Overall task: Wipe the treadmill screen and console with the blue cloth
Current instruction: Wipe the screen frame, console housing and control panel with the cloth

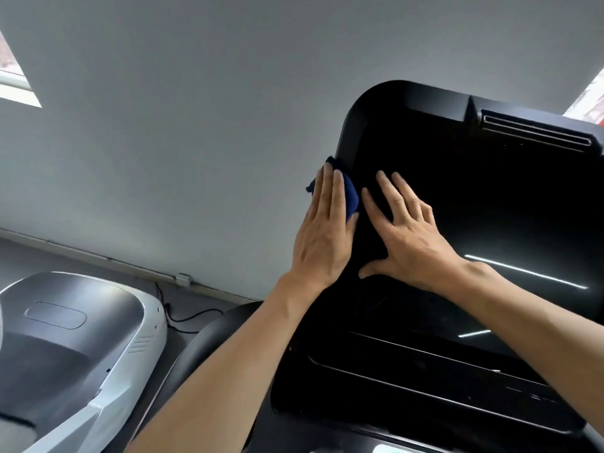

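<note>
The black treadmill screen [483, 197] fills the right half of the view, with the console [425, 380] below it. My left hand [325, 230] presses the dark blue cloth [350, 196] flat against the screen's left edge with straight fingers; the cloth shows past the fingertips and beside the hand. My right hand [405, 233] lies flat on the screen glass just to the right of it, fingers spread and straight, thumb pointing left. It holds nothing.
A second machine with a white and grey cover [81, 338] stands at the lower left. A black handrail [209, 341] curves up beside the console. A grey wall [196, 125] is behind, with a cable [183, 318] on the floor at its base.
</note>
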